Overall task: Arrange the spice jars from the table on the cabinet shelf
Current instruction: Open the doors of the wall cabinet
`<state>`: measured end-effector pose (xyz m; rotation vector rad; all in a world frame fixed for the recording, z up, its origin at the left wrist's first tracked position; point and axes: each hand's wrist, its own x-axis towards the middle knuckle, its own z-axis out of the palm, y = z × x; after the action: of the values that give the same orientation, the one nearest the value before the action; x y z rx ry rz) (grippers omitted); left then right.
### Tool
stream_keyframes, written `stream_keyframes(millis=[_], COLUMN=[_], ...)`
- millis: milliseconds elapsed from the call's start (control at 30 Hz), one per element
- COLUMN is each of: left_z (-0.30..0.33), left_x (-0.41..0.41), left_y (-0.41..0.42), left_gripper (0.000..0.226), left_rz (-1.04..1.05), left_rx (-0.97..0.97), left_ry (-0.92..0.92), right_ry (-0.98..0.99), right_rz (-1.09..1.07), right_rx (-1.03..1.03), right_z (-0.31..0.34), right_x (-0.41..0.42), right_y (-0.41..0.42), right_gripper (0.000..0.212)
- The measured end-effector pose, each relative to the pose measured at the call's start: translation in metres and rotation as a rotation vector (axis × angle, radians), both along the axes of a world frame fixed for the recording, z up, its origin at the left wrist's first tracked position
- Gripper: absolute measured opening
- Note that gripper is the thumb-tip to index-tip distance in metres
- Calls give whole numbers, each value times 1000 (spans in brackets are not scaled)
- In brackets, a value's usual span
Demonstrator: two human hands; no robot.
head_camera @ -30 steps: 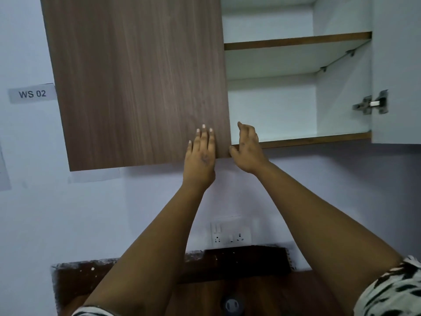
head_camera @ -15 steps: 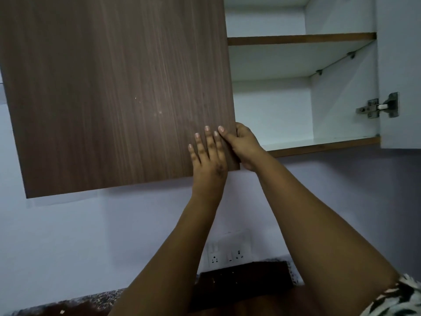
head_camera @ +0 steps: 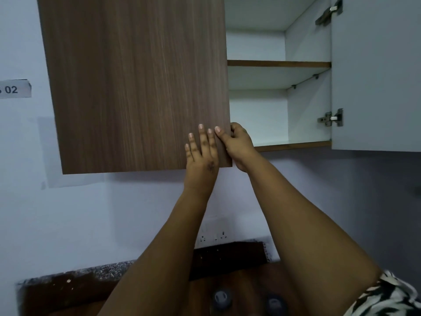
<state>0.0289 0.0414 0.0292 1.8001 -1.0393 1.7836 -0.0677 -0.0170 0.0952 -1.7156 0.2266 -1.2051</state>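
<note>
The wall cabinet's left wooden door (head_camera: 136, 87) fills the upper left. My left hand (head_camera: 201, 153) lies flat on its lower right corner, fingers spread. My right hand (head_camera: 238, 144) grips the door's right edge, thumb on the front and fingers curled behind. The right door (head_camera: 376, 76) stands open, showing a white interior with a middle shelf (head_camera: 278, 63) and a bottom shelf (head_camera: 293, 145), both bare. Two dark jar lids (head_camera: 222, 297) (head_camera: 273, 304) show on the wooden table at the bottom edge, between my forearms.
A double wall socket (head_camera: 216, 236) sits below the cabinet. A dark backsplash strip (head_camera: 227, 254) and a speckled stone counter edge (head_camera: 79, 274) lie behind the table (head_camera: 239, 283). A paper label reading "02" (head_camera: 13, 88) is taped on the wall at left. Metal hinges (head_camera: 331, 118) are on the open right door.
My right hand shifted from beside the door's corner to gripping its edge. The left hand stayed flat on the door. The door swung out toward me half a second ago.
</note>
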Motion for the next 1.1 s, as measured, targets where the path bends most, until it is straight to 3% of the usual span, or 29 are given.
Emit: stream_keyframes(millis=[167,400,600,700,867,1100], left_z=[0,-3,0,2,-4,-8], left_x=[-37,-105,-126,-138,-118,-80], left_y=[66,187,256,288,342,429], left_gripper=[66,78,80,70,75,19], left_rz=[-58,-213,-404,-501,-469,-455], left_rx=[130,87,67,4,-52,-135], left_ry=[229,451,465,463,548,648], right_ry=[55,93,90,89,67,58], right_rz=[-126,-302,-433,-462,-484,-564], right_rx=[-107,-235,-258,-277,-384,-548], right_z=[1,3,1,0,-4,-6], right_x=[-55,-99,-108,-108,-99,-51], right_y=[74,195,282,318,382,466], right_gripper=[38,34,19,20,21,26])
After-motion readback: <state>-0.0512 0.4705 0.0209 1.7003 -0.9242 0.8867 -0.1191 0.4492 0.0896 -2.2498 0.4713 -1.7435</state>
